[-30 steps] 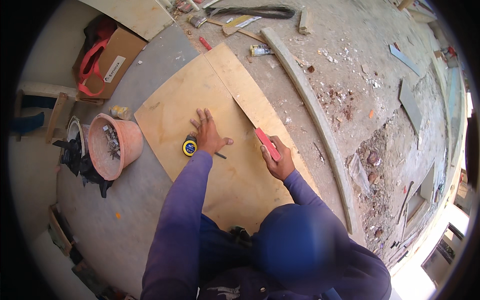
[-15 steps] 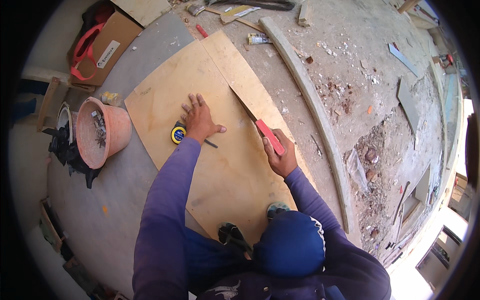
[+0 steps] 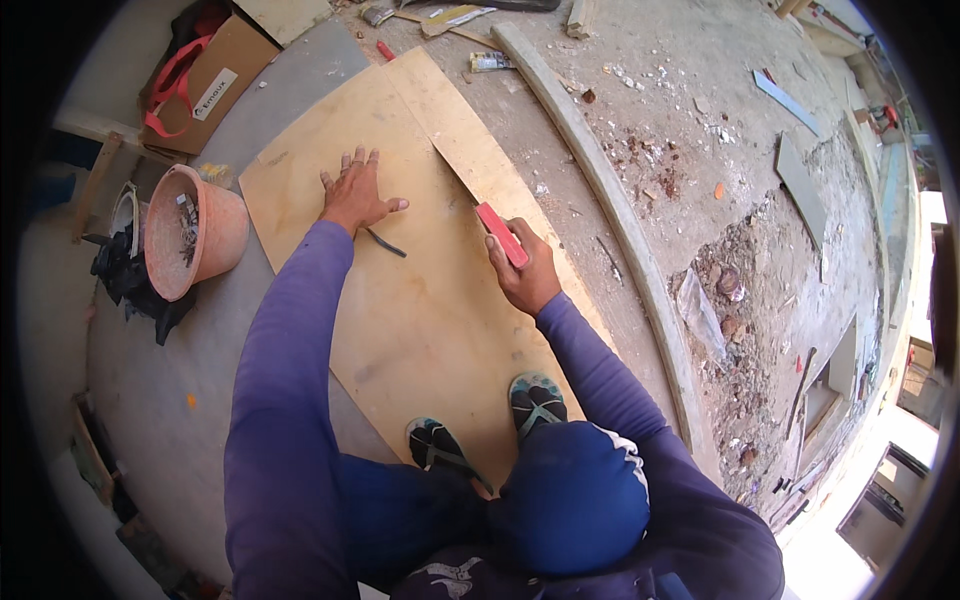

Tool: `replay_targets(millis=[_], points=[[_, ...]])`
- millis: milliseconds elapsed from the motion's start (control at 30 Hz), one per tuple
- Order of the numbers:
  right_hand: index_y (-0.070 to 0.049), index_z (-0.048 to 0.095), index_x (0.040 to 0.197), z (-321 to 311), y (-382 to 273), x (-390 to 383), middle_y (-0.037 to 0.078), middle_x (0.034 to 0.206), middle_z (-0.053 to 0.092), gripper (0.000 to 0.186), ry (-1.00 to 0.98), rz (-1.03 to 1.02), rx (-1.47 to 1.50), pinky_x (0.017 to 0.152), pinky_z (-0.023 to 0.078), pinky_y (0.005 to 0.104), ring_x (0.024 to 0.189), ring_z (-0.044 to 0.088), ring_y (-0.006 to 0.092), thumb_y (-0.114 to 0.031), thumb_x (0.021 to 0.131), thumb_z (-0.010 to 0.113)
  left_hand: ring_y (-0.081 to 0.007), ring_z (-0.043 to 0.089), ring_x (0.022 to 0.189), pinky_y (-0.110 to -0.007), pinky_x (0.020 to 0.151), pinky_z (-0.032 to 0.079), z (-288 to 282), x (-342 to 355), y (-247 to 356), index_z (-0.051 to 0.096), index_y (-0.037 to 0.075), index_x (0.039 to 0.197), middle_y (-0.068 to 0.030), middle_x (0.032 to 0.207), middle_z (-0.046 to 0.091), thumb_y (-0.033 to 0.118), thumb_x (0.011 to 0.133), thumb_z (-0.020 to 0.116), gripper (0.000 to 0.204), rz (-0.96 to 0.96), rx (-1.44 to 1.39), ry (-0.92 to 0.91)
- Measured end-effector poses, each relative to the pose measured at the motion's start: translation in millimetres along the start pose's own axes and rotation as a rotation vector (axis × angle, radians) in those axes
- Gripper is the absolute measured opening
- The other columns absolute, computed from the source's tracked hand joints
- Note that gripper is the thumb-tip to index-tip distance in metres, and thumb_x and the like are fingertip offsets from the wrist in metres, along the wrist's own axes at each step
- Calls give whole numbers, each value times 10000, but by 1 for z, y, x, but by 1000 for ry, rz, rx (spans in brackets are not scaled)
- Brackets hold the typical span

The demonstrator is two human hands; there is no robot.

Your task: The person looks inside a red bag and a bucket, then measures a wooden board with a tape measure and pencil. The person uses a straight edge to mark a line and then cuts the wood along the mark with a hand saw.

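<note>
My right hand (image 3: 528,268) is wrapped round the red handle of a handsaw (image 3: 502,234). Its dark blade runs away from me into a long cut in a tan plywood sheet (image 3: 430,310). Beyond the blade, the cut continues as a thin line to the sheet's far edge, with a narrower strip (image 3: 455,125) on its right. My left hand (image 3: 355,192) lies flat on the sheet left of the cut, fingers spread. A short dark stick-like piece (image 3: 387,243) lies beside my left wrist. Both my sandalled feet (image 3: 535,400) stand on the plywood.
An orange bucket (image 3: 225,240) with debris stands left of the sheet, beside a black plastic bag (image 3: 130,285). Behind it is a cardboard box (image 3: 225,75). A long pale beam (image 3: 600,180) lies on the right, with rubble (image 3: 735,285) and board scraps beyond.
My left hand has slid toward the sheet's far left side; the yellow tape measure beside it is now out of sight. The saw has moved forward along the cut. The view has shifted slightly.
</note>
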State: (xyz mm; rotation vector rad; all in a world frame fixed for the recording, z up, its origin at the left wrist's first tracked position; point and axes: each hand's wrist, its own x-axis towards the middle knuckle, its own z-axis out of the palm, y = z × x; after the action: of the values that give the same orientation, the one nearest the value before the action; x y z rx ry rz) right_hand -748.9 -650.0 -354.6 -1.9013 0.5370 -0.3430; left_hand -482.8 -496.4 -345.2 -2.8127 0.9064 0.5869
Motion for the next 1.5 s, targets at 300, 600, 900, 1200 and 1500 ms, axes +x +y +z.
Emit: replay_targets(millis=[300,600,900,1200,1500], points=[[22,630,1245,-69,1,-132,179,843,735,298,-72,14,-61,720,584,357,742,773,275,-170,1029,702,-205,633,507,-399,562,541,-35,-118,-195,603,10,606,-110,560,622,221,928,752,413,-158,-497,106],[19,633,1129,-6,14,-45,267,823,668,286,55,-120,-37,711,543,442,762,699,437,-234,1018,709,-463,749,928,-500,831,603,66,-125,-232,683,-95,1056,-327,1043,739,162,835,727,341,-447,-259,-63],[14,643,1210,-42,-3,-105,230,802,697,283,-14,-11,24,711,563,414,752,741,377,-194,1026,697,-467,697,1207,-462,998,570,113,-223,-311,719,-119,1121,-342,1243,713,96,820,704,370,-803,-78,-117],[-4,654,1214,-63,14,-139,195,814,695,275,-23,-20,-41,697,562,382,728,749,321,-180,1009,708,-451,677,1252,-456,1054,555,101,-201,-295,728,-101,1177,-321,1321,693,119,827,706,414,-780,-51,-268],[-16,639,1175,-16,24,-43,250,878,718,284,40,-19,-28,732,563,454,795,718,448,-247,1026,709,-438,761,1054,-420,892,592,124,-170,-277,744,-144,960,-321,1062,765,103,806,679,298,-662,-48,-298]])
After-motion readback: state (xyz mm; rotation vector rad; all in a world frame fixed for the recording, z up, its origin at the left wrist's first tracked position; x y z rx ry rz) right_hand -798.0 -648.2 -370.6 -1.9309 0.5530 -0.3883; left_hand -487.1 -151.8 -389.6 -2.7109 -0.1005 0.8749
